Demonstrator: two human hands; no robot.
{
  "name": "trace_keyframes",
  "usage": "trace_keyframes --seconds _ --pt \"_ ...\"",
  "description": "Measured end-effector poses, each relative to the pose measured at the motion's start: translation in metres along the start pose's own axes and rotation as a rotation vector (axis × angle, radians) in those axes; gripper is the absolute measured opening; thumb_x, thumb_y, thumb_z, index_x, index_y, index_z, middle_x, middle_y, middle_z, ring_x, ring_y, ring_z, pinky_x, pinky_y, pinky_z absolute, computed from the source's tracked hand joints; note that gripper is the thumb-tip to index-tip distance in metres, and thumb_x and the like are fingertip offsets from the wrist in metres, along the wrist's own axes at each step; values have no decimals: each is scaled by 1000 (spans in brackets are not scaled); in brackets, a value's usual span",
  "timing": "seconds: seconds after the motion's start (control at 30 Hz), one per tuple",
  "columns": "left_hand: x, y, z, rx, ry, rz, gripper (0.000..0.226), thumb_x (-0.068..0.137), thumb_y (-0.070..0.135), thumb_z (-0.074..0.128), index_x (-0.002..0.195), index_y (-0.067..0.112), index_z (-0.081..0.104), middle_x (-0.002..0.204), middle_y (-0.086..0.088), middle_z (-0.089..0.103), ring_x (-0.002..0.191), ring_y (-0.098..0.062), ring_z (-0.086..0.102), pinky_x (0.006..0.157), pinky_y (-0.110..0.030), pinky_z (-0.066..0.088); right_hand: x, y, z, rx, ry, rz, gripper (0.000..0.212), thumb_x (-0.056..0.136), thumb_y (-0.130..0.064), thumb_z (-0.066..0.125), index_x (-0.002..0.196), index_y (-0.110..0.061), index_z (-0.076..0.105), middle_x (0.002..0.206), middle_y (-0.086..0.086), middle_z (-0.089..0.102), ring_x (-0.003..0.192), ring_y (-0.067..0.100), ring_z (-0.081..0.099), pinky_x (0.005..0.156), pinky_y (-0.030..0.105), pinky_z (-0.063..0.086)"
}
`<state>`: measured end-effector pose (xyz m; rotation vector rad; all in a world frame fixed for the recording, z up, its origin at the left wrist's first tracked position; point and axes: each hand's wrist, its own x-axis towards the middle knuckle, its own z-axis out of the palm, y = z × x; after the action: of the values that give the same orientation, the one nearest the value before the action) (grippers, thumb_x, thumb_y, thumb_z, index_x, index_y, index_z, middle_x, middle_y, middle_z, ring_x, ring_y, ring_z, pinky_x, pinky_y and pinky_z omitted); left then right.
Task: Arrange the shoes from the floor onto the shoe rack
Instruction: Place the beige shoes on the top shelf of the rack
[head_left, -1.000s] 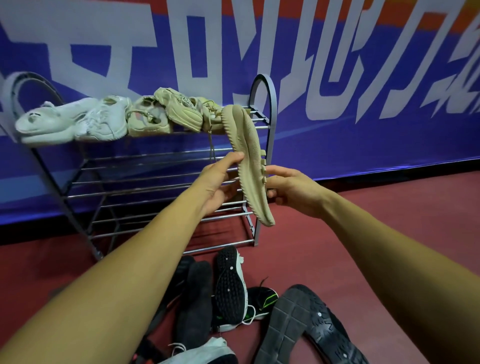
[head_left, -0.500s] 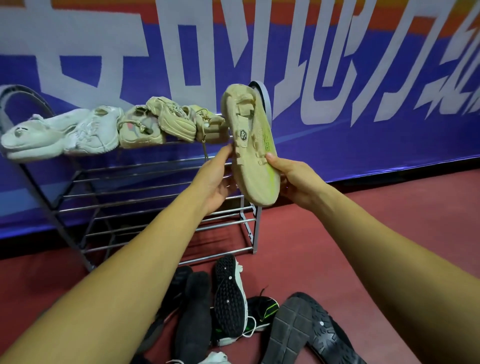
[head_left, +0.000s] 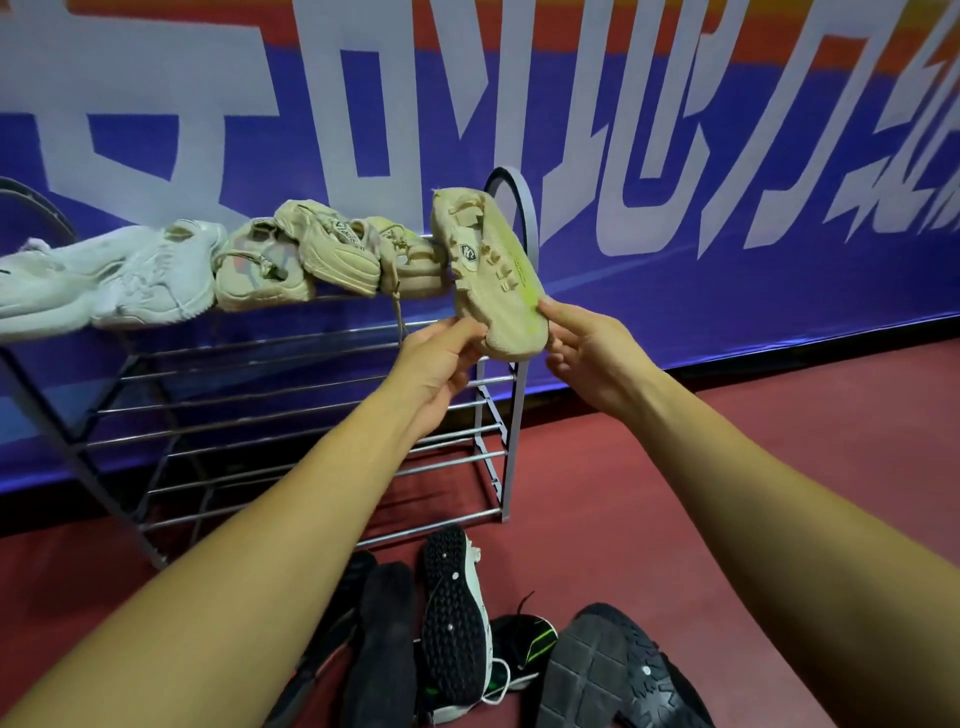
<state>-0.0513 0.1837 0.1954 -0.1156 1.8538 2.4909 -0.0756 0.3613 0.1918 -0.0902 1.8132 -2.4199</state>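
Pointing toe-down, one tan knit shoe (head_left: 491, 280) is held up against the right end hoop of the shoe rack (head_left: 513, 441), level with the rack's top shelf. The left hand (head_left: 441, 364) grips the toe with curled fingers. The right hand (head_left: 587, 353) pinches the shoe's right edge. Two white shoes (head_left: 150, 280) and three beige shoes (head_left: 291, 265) fill that top shelf. About five dark shoes (head_left: 454, 623) lie heaped on the red floor (head_left: 623, 467) before the rack.
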Motion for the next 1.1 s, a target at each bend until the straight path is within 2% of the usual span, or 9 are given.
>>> trace_keyframes --seconds 0.1,0.2,0.27,0.5,0.63,0.7,0.8,0.97,1.1 --pt "13 -2 8 28 15 -3 14 90 12 65 80 21 65 73 4 62 65 -5 50 51 -19 25 0 0 -7 -80 -20 75 32 91 -36 71 110 -11 70 64 -5 57 54 7 35 54 20 25" --pt "22 -3 12 26 34 -10 8 91 17 68 84 21 66 68 8 59 62 -4 45 50 -18 25 2 4 -7 -76 -26 90 33 90 -32 73 114 -10 72 75 -3 60 54 5 40 54 18 27" --pt "28 -3 10 -1 44 -24 6 91 19 69 85 21 67 65 9 60 61 -5 45 51 -19 25 8 6 -4 -46 -2 81 33 91 -26 72 115 -4 71 69 -5 58 54 5 40 53 18 25" --pt "45 -1 -2 -32 26 -48 6 87 21 74 90 21 69 79 6 70 66 -3 58 53 -18 31 39 12 13 97 137 39 16 90 -15 72 100 -4 68 60 -3 53 53 6 33 43 15 26" --pt "53 -1 -3 -35 20 -64 12 86 25 76 96 21 71 93 3 71 73 -6 58 52 -18 33 55 11 20 152 186 9 24 90 -18 74 105 0 70 66 2 52 51 6 34 42 15 28" --pt "57 0 0 -51 42 -63 10 87 26 76 94 20 72 93 3 72 73 -7 58 53 -18 34 62 10 25 155 212 -5 30 90 -21 74 108 3 71 73 7 60 49 6 36 41 15 28" --pt "64 0 4 -124 82 -49 9 87 22 75 95 18 72 90 2 72 68 -6 56 53 -18 34 69 12 34 117 267 -21 28 89 -26 75 100 -1 72 88 14 68 47 7 38 39 17 29" --pt "70 -7 -4 -108 97 -50 15 87 23 76 100 18 71 93 3 70 70 -5 57 55 -18 36 74 13 44 62 337 -47 28 89 -31 75 93 -4 70 81 11 60 51 9 37 40 20 28" --pt "63 -20 -24 27 127 -36 4 87 21 75 89 20 71 86 5 70 72 -6 57 54 -18 34 68 14 47 31 341 -70 34 93 -39 69 90 -5 70 67 3 67 49 9 39 45 22 31"
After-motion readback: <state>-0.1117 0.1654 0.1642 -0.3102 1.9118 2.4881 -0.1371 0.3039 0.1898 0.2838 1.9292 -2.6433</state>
